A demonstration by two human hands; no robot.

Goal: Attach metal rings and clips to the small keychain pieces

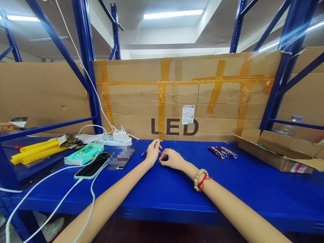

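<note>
My left hand [153, 152] is over the blue shelf top, its fingers curled together. A small dark thing with a looped end [143, 154] shows at its left side; whether the hand grips it or it lies behind cannot be told. My right hand [173, 158] is just to the right, thumb and forefinger pinched together close to the surface. Whatever is in that pinch is hidden or too small to name. A beaded bracelet [197, 180] with a red cord circles the right wrist. Further right lie several slim red and dark pieces with shiny metal clip ends [222, 153].
On the left are phones [91, 166], a green tissue pack [83, 154], a power strip [118, 139] with white cables, and yellow tubes [37, 152]. An open cardboard box [273, 155] stands right. Cardboard [136, 101] walls the back; blue posts [87, 67] rise at the sides. Another person's hand [7, 127] shows far left.
</note>
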